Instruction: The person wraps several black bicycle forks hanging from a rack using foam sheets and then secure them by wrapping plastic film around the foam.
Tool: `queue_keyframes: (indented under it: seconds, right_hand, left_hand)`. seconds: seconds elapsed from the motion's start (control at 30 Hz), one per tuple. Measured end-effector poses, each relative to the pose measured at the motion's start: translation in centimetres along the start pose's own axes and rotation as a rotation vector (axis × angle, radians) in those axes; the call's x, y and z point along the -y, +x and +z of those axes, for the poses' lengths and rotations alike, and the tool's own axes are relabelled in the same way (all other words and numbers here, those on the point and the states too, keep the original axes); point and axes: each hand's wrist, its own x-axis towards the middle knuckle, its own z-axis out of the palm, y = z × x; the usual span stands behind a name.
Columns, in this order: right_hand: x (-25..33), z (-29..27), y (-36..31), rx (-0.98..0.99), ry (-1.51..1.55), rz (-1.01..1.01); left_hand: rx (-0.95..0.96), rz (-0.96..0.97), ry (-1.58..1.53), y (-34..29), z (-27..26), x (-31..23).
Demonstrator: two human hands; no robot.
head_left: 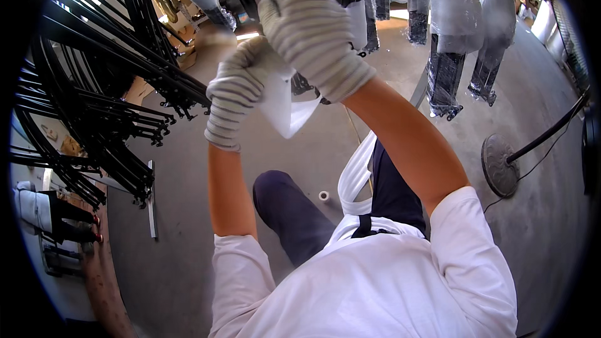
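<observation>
Concrete floor (188,225), black frames (100,106) crowding left; each gloved hand (235,91) apparently grips white wrap (285,109).

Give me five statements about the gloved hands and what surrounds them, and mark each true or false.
1. Both hands wear striped work gloves. True: the left hand and right hand are both gloved.
2. The hands grip a white foam-like sheet. True.
3. The person wears a black long-sleeved shirt. False: it is a white short-sleeved shirt, forearms bare.
4. The black metal frames are stacked on the person's right. False: they are stacked on the left.
5. A small roll of tape lies on the floor below the hands. True.
</observation>
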Motion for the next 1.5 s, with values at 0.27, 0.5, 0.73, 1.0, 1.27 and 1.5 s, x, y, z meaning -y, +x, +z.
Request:
queue_keyframes:
  seconds: [0.27,0.5,0.73,1.0,1.27,1.5]
  right_hand:
    - [-3.2,3.5,-1.5,0.526,0.331,0.53]
    - [-3.4,1.3,0.6,0.873,0.055,0.134]
    - [-0.7,1.1,1.5,0.721,0.393,0.631]
    - [-0.9,4.7,2.7,0.285,-0.604,0.031]
    - [-1.5,1.8,3.4,0.351,-0.313,0.16]
    - [-1.9,2.3,2.2,0.738,0.073,0.547]
  left_hand:
    - [-0.015,-0.238,0.238,-3.8,2.5,-3.0]
    - [0.121,-0.068,0.395,-3.5,2.3,-2.4]
    - [0.137,0.03,0.216,-4.0,2.8,-1.8]
    - [0.093,0.054,0.477,-3.3,3.6,-3.4]
    - [0.071,-0.035,0.283,-2.0,-0.2,-0.9]
    - [-0.034,-0.088,-0.247,-2.9,3.4,2.2]
